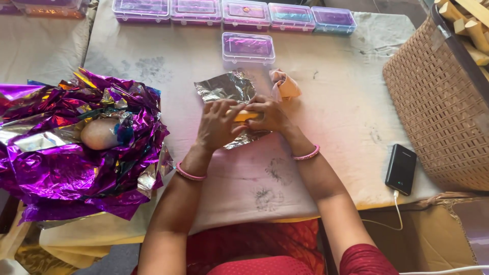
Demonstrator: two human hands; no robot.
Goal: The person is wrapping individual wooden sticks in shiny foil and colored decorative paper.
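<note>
Two hands (244, 119) gripping one yellow block (244, 115), six lidded boxes (248, 47)

a bench (336, 97) with a pale, stained cloth holds a row of clear purple boxes (232, 12), one more box (248, 48), silver foil (226, 87), a heap of shiny purple foil (66, 147) and a black power bank (401, 168).

A lone clear plastic box (248, 48), rectangular with a purple-tinted lid, lay on the cloth-covered table (336, 97). Beyond that box, along the table's far edge, stood a row of five similar clear boxes (234, 12), four purple-tinted and the rightmost bluish. Well to the lone box's right and nearer the person, a black rectangular power bank (401, 168) lay by a woven basket (438, 107), its small indicator lights faint.
</note>
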